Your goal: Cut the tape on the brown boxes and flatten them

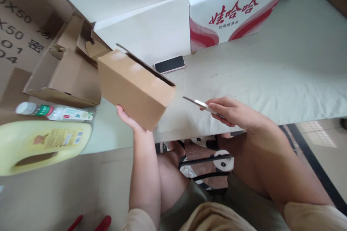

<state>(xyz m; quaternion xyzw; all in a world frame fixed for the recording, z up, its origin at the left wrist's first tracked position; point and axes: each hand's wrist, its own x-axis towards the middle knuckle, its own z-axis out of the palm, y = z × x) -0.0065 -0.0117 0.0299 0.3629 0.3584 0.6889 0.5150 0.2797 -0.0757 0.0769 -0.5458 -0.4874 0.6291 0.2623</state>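
Observation:
My left hand [130, 119] supports a small brown cardboard box [132, 86] from below, with the thumb along its near side and the other fingers hidden behind it. The box is tilted, and a flap stands slightly raised along its far upper edge. To the right, my right hand [227, 111] is closed around a utility knife [202, 104]. Its thin blade points left toward the box, with a gap between them. Behind the box, a phone [170, 64] lies on the pale cloth [244, 75], its dark screen facing up.
White cartons [143, 25] stand at the back, one with red lettering [234, 12]. Opened brown cardboard boxes [73, 75] sit at the left. A plastic bottle [55, 111] and a large yellow jug [46, 144] lie beside them. The table's front edge runs above my knees.

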